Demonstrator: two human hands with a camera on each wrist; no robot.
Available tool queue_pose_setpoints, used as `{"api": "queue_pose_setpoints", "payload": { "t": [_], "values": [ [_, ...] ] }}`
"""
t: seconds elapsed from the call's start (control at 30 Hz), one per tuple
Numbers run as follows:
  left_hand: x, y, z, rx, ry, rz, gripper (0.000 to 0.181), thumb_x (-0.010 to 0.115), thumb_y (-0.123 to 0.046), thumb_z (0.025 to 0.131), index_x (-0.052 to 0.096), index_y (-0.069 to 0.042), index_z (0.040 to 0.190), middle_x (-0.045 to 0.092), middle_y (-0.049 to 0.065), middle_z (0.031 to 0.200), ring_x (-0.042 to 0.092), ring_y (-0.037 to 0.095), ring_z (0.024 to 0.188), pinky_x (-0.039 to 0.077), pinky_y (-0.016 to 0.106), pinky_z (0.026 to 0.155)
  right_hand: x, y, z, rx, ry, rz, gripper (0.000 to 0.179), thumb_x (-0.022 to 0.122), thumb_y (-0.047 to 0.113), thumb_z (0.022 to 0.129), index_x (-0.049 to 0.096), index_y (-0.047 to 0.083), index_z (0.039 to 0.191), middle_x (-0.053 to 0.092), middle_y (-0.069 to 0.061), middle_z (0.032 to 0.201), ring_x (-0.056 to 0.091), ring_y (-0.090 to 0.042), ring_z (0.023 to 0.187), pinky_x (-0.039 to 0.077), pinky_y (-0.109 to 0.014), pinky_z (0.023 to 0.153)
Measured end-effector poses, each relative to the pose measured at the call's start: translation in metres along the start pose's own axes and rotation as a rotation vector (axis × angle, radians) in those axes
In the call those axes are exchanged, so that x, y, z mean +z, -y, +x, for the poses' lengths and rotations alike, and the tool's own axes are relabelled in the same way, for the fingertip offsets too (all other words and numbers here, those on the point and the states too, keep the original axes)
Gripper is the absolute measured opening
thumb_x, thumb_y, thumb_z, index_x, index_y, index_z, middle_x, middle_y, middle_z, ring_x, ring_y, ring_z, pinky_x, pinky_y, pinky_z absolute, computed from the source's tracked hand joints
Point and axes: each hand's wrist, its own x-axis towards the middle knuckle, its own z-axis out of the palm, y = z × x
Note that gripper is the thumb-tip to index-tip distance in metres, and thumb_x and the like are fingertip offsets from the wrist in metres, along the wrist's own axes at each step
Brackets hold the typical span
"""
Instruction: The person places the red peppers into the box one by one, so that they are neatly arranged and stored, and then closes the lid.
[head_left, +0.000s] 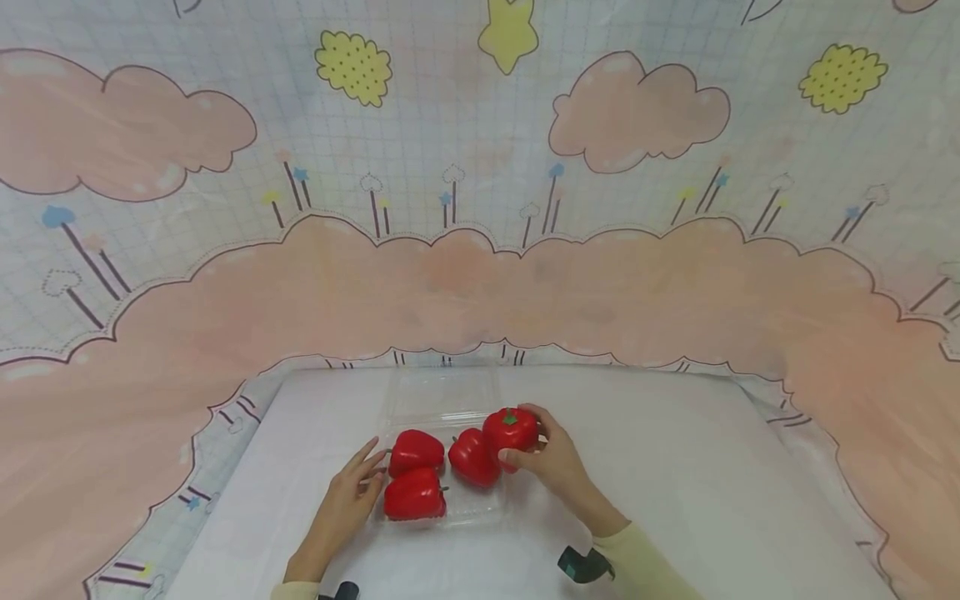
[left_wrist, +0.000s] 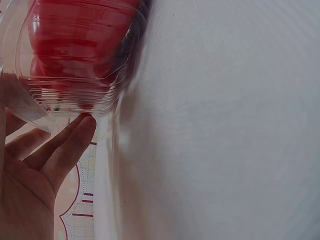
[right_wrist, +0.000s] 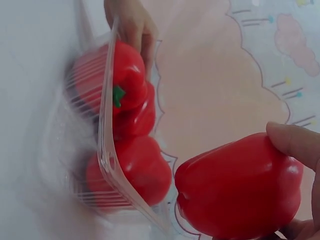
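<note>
Backdrop: a cloth (head_left: pixel 637 287) printed with peach clouds, yellow shapes and a blue grid stands behind the work. Worktop (head_left: pixel 690 467): white-covered, directly before the person. Clear plastic clamshell container (head_left: pixel 480 505): upright on the worktop, its lid (head_left: pixel 442 392) laid back on the far side. Right hand (head_left: pixel 561 462): grip closed around one red bell pepper (head_left: pixel 512 437), thumb on the near side; this pepper is held above the rim at the container's right side. Left hand (head_left: pixel 345 502): grip wide, fingers extended, fingertips touching the container's left wall. Remaining contents: three red bell peppers (head_left: pixel 415 493) lie on their sides inside, two at the left, one behind the other, and one at the right. Smallest item noted: the held pepper's green stem (head_left: pixel 510 420), facing up.
</note>
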Motion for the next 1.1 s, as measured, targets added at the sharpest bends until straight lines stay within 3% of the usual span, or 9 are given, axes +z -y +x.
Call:
{"api": "queue_pose_setpoints", "payload": {
  "t": [0.5, 1.1],
  "values": [
    [0.002, -0.001, 0.0, 0.003, -0.023, 0.026, 0.044, 0.064, -0.005, 0.092, 0.057, -0.001, 0.135, 0.046, 0.018, 0.151, 0.07, 0.033, 0.107, 0.061, 0.036, 0.083, 0.015, 0.004, -0.01, -0.033, 0.072, -0.056, 0.076, 0.085, 0.026, 0.074, 0.047, 0.015, 0.139, 0.055, -0.013, 0.136, 0.053, -0.032, 0.122, 0.062, -0.041, 0.086],
    [-0.001, -0.003, 0.0, -0.019, 0.006, 0.015, 0.045, 0.062, -0.006, 0.093, 0.055, -0.002, 0.137, 0.045, 0.016, 0.152, 0.068, 0.032, 0.111, 0.061, 0.034, 0.085, 0.027, 0.008, -0.017, -0.052, 0.169, -0.13, 0.085, 0.085, 0.029, 0.074, 0.042, 0.014, 0.145, 0.053, -0.015, 0.138, 0.052, -0.032, 0.119, 0.061, -0.044, 0.086]
  ]
}}
